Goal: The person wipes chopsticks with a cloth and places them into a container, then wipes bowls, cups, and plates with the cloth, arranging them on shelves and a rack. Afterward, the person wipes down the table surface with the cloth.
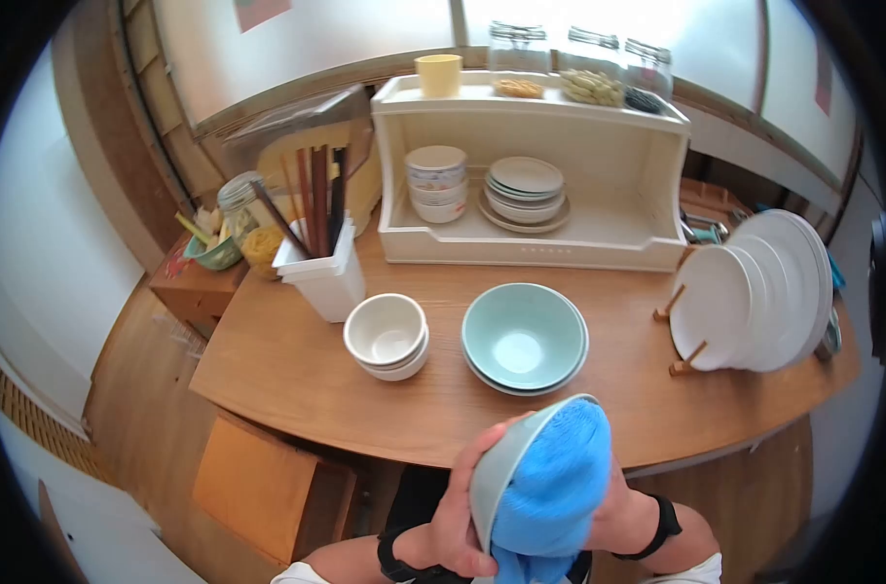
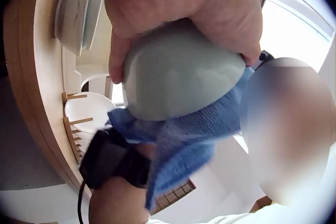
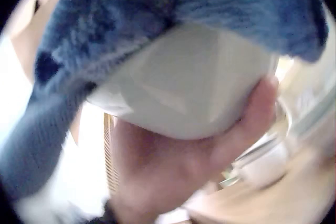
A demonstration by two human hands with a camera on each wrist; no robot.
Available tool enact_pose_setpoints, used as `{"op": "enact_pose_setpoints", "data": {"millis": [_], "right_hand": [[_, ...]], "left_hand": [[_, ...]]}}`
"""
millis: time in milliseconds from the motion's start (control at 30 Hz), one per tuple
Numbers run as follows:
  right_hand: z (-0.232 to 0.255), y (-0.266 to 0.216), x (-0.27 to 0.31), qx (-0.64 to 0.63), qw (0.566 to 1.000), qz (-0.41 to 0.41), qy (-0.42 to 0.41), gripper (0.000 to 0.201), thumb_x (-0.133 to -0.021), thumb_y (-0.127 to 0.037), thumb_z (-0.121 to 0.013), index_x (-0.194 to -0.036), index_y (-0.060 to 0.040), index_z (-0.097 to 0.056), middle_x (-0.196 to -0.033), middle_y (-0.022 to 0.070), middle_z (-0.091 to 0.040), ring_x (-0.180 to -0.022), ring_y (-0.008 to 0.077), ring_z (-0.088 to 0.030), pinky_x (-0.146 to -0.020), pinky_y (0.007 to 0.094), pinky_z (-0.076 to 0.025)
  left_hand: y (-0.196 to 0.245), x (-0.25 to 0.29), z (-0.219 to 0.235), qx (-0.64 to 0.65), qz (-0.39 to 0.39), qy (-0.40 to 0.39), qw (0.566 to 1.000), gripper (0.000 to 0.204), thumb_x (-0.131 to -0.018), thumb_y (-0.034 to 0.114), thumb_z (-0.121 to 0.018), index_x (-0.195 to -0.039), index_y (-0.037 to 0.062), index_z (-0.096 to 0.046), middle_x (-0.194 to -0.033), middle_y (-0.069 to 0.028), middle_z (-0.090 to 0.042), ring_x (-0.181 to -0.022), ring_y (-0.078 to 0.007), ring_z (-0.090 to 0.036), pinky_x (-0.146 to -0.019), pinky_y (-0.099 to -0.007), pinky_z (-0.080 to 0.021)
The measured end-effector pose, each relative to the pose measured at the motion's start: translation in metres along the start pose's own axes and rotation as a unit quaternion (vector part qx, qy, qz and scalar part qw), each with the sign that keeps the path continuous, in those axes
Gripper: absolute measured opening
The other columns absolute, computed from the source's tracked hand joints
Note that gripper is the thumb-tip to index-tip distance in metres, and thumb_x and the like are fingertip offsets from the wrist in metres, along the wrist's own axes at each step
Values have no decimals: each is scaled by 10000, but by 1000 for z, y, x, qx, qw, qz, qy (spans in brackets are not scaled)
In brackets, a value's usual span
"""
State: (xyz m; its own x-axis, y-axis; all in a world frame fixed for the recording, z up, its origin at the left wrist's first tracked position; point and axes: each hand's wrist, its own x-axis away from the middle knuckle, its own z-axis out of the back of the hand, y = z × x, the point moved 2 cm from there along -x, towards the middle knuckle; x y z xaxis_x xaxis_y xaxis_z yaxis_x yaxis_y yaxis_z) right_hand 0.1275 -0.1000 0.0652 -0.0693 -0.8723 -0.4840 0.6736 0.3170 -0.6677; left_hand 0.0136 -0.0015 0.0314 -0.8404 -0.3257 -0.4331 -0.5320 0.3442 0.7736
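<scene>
A pale green bowl (image 1: 497, 465) is tilted on its side near the table's front edge, a blue cloth (image 1: 555, 477) bunched in its mouth. My left hand (image 1: 453, 516) grips the bowl from outside, fingers spread over its base and thumb at the rim; in the left wrist view that hand (image 2: 184, 3) curls over the bowl (image 2: 181, 74), and the cloth (image 2: 184, 145) hangs below. My right hand (image 1: 613, 506) is behind the cloth, its fingers hidden by it. The right wrist view is blurred, with cloth (image 3: 121, 19) over the bowl's rim (image 3: 194, 77).
Stacked mint bowls (image 1: 523, 336) and small white bowls (image 1: 387, 336) stand on the wooden table (image 1: 297, 389). Behind are a white utensil holder (image 1: 328, 277) with chopsticks and a cream shelf (image 1: 531, 255) with dishes. Plates (image 1: 716, 311) stand in a rack at the right.
</scene>
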Motion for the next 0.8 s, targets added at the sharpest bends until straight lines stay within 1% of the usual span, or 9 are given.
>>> {"op": "enact_pose_setpoints", "data": {"millis": [100,267,333,400,467,533,600,667,800], "right_hand": [[9,-20,-13,349,931,-88,-65,189,-769,-155,-626,-894,-23,-576,-861,164,-610,-802,301,-628,-685,399,-515],[-7,3,-3,-38,989,-61,-127,255,-789,-155,-618,-979,6,-559,-901,188,-604,-863,351,-610,-725,421,-511],[-8,7,-5,-164,985,54,33,351,-786,-138,-643,-1084,11,-532,-970,203,-610,-894,371,-606,-767,409,-516],[13,4,9,34,994,14,99,482,-788,-119,-686,-1229,-26,-516,-1121,169,-608,-1024,326,-603,-899,427,-467],[34,1,28,103,984,-64,128,548,-785,-131,-716,-1290,-58,-513,-1179,134,-599,-1108,312,-578,-989,447,-420],[57,-2,39,-158,922,-141,325,584,-775,-128,-735,-1304,-48,-502,-1219,143,-581,-1151,299,-555,-1008,444,-402],[73,5,42,-281,846,-177,417,602,-769,-127,-744,-1312,-43,-496,-1239,148,-572,-1173,292,-543,-1018,442,-392],[80,6,33,-203,965,-127,106,467,-797,-87,-714,-1225,-2,-547,-1232,158,-567,-1135,297,-547,-993,398,-414],[44,29,20,-187,979,-69,48,548,-757,-105,-778,-1241,-18,-537,-1228,130,-573,-1114,225,-564,-989,379,-430]], "left_hand": [[4,-13,13,-95,-48,-48,993,1196,-629,561,-804,-1487,103,-108,-1494,-260,-195,-1385,-367,-249,-1127,-478,-198],[-3,-6,13,-42,-38,-37,998,1091,-685,589,-740,-1484,116,-167,-1496,-202,-266,-1380,-344,-281,-1120,-509,-234],[-3,-11,4,-41,-73,-46,995,993,-754,558,-679,-1468,67,-195,-1478,-196,-293,-1359,-334,-306,-1112,-480,-244],[3,-19,-6,-40,-150,-48,987,816,-892,494,-556,-1437,-31,-252,-1443,-183,-349,-1317,-315,-354,-1096,-421,-265],[-1,-19,5,175,466,245,832,1128,-675,706,-685,-1477,76,-204,-1494,-229,-252,-1364,-330,-309,-1103,-499,-276],[6,14,21,107,216,59,969,1119,-699,746,-618,-1478,50,-215,-1496,-173,-288,-1350,-288,-342,-1096,-481,-310],[-12,15,35,370,90,-58,923,1121,-716,749,-596,-1485,40,-193,-1499,-171,-284,-1350,-289,-341,-1104,-461,-305],[-13,14,39,415,97,-66,902,1167,-691,787,-581,-1478,18,-192,-1495,-170,-288,-1367,-285,-310,-1123,-450,-276],[-5,11,24,183,176,95,963,937,-811,639,-553,-1450,16,-268,-1451,-202,-361,-1305,-311,-403,-1065,-445,-356]]}}
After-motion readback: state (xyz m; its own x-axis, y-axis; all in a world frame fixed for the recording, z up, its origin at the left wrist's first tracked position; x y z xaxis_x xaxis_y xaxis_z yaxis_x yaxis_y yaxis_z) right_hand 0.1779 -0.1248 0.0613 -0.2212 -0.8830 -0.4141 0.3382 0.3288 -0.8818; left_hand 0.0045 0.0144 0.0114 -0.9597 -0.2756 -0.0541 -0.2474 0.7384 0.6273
